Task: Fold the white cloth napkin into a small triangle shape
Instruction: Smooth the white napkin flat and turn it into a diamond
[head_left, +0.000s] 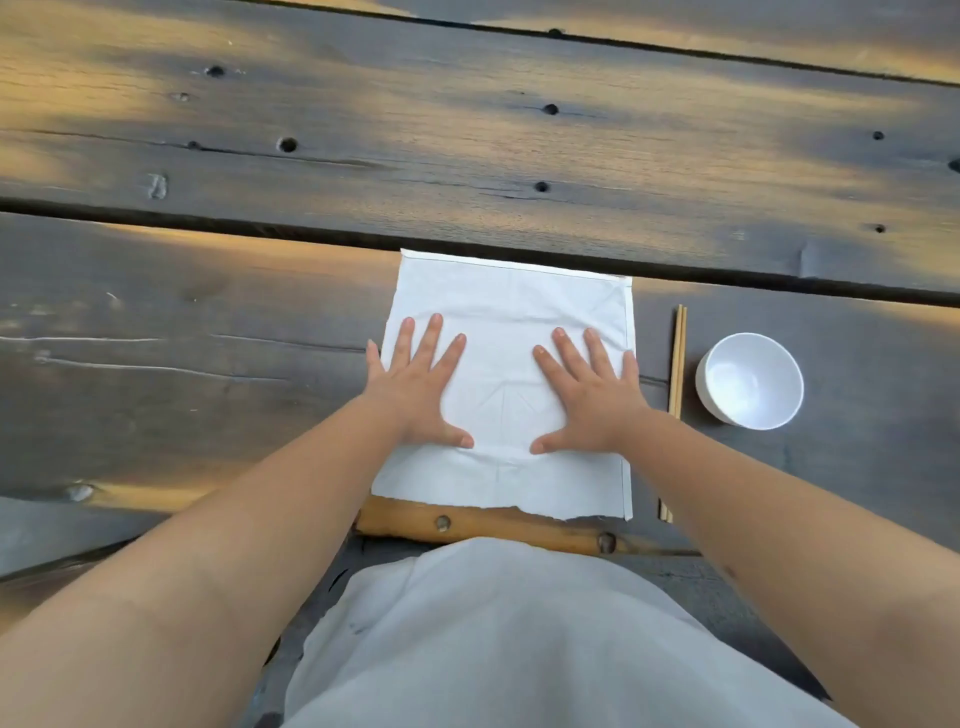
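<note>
The white cloth napkin (501, 312) lies spread flat as a square on the dark wooden table, close to the near edge. Faint creases cross it and its near hem looks frayed. My left hand (415, 387) presses flat on the napkin's left half, fingers straight and spread, the little finger just over the left hem. My right hand (589, 397) lies flat on the right half in the same way, fingers spread. Both thumbs point inward toward the middle of the cloth.
A pair of wooden chopsticks (678, 364) lies just right of the napkin, running away from me. A white bowl (749, 381) stands to their right. The plank table (208, 364) has gaps between boards, and its near edge (467, 525) is beside my lap.
</note>
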